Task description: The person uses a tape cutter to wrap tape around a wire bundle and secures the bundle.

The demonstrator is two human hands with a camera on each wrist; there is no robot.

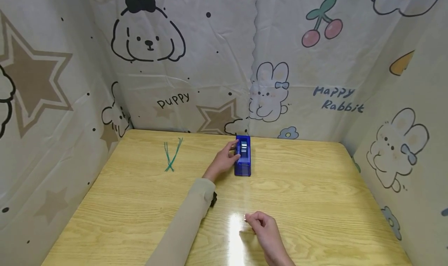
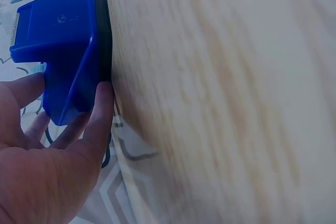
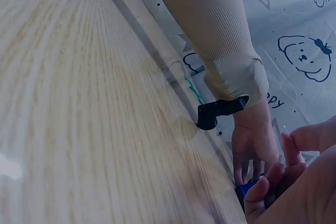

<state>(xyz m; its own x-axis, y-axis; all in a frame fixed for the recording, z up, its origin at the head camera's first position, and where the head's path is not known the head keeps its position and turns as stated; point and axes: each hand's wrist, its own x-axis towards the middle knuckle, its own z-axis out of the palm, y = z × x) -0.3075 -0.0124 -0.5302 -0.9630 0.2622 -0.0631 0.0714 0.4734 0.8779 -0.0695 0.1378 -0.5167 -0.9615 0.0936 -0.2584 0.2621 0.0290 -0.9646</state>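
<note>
Near the table's back edge stands a blue tape dispenser (image 1: pixel 244 169) with a roll in its top. My left hand (image 1: pixel 224 160) holds it from the left side; in the left wrist view the thumb and fingers (image 2: pixel 100 111) lie around its end. Closer to me, my right hand (image 1: pixel 267 230) pinches the end of a clear tape strip (image 1: pixel 246 194), which runs faintly from the dispenser above the table. In the right wrist view the right hand's fingers (image 3: pixel 257 192) are curled, and the tape itself cannot be made out there.
Two thin green strings (image 1: pixel 169 163) lie crossed on the wooden table (image 1: pixel 315 200), left of the dispenser. Printed cloth (image 1: pixel 210 44) hangs behind the table and on both sides. A small black device (image 3: pixel 210 115) is on the left wrist.
</note>
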